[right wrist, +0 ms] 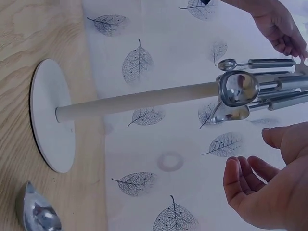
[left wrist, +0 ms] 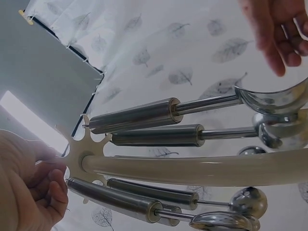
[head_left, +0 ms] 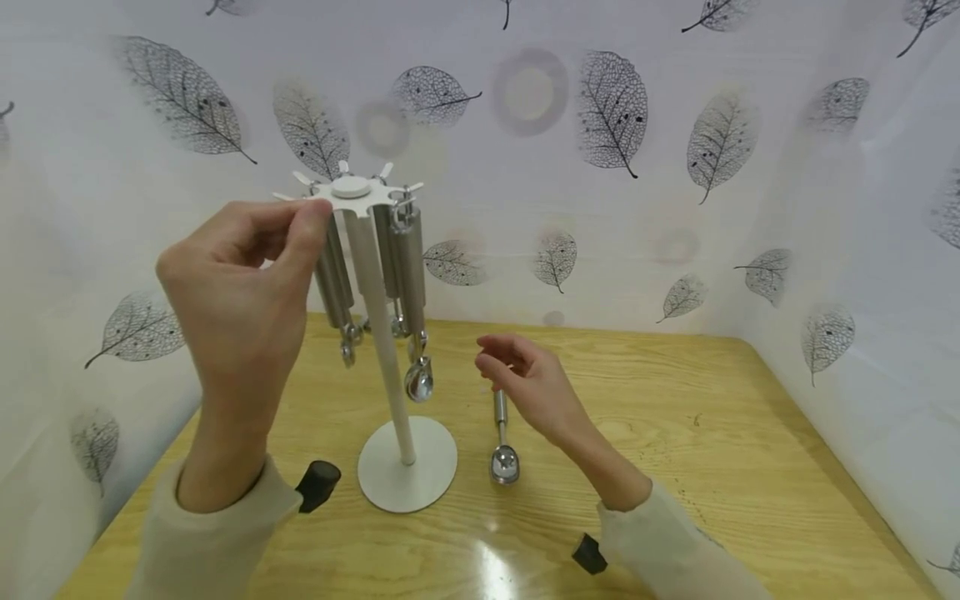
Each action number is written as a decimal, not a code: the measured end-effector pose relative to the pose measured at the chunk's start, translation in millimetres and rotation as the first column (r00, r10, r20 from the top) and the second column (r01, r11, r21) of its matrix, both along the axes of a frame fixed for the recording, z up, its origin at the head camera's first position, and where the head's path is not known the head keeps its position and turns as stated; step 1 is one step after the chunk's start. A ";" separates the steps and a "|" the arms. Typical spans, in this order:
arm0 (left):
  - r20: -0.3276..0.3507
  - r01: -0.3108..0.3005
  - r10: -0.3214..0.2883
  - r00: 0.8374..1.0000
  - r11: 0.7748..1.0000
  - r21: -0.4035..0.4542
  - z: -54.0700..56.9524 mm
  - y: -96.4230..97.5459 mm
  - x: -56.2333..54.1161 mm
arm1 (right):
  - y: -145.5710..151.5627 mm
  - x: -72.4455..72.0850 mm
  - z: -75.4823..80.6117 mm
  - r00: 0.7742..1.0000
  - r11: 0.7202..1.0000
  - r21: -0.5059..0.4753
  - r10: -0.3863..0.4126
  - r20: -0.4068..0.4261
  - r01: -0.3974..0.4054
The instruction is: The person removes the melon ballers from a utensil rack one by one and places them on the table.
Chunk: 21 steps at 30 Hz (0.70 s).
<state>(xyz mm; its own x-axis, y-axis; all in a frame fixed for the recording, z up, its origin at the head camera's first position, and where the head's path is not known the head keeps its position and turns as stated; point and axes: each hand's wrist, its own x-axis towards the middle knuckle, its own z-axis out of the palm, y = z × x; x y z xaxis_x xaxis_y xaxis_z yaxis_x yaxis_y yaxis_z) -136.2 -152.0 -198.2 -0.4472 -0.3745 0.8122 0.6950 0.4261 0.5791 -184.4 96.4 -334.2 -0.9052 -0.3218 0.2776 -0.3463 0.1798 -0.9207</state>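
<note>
A white utensil stand point(head_left: 384, 333) rises from a round base, with a notched disc on top. My left hand point(head_left: 243, 292) pinches a prong at the left edge of that disc between thumb and fingers. Several metal-handled ice cream scoops point(head_left: 409, 258) hang from the prongs around the pole, their bowls pointing down. To the right of the base, a loose ice cream scoop point(head_left: 505, 464) lies on the table, bowl toward me. Above its handle end hovers my right hand point(head_left: 536, 387), fingers loosely bent and holding nothing; the right wrist view shows its palm and fingers point(right wrist: 243, 180) bare.
The wooden table point(head_left: 637, 417) reaches back to a white, leaf-printed curtain point(head_left: 517, 192) that also closes off both sides. Black wrist-camera parts point(head_left: 318, 485) stick out by the sleeves. The hanging scoops stand between the left hand and the right hand.
</note>
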 end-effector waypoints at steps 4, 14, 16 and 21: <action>-0.002 -0.002 0.002 1.000 1.000 0.001 0.1 -0.8 0.1 | -8.2 5.3 12.2 0.998 0.999 -0.025 0.022 -0.064 -0.024; -0.004 0.024 -0.024 1.000 1.000 0.001 -0.7 -1.3 -0.6 | -29.2 13.8 33.4 0.966 0.992 -0.111 0.034 -0.256 -0.065; 0.011 0.029 -0.029 1.000 0.999 0.022 0.0 -0.6 -0.2 | -34.0 14.3 37.2 0.960 0.991 -0.117 0.028 -0.278 -0.063; 0.063 0.029 -0.033 0.998 0.998 0.062 1.9 0.2 1.0 | -44.3 13.6 43.3 0.951 0.986 -0.150 0.020 -0.308 -0.069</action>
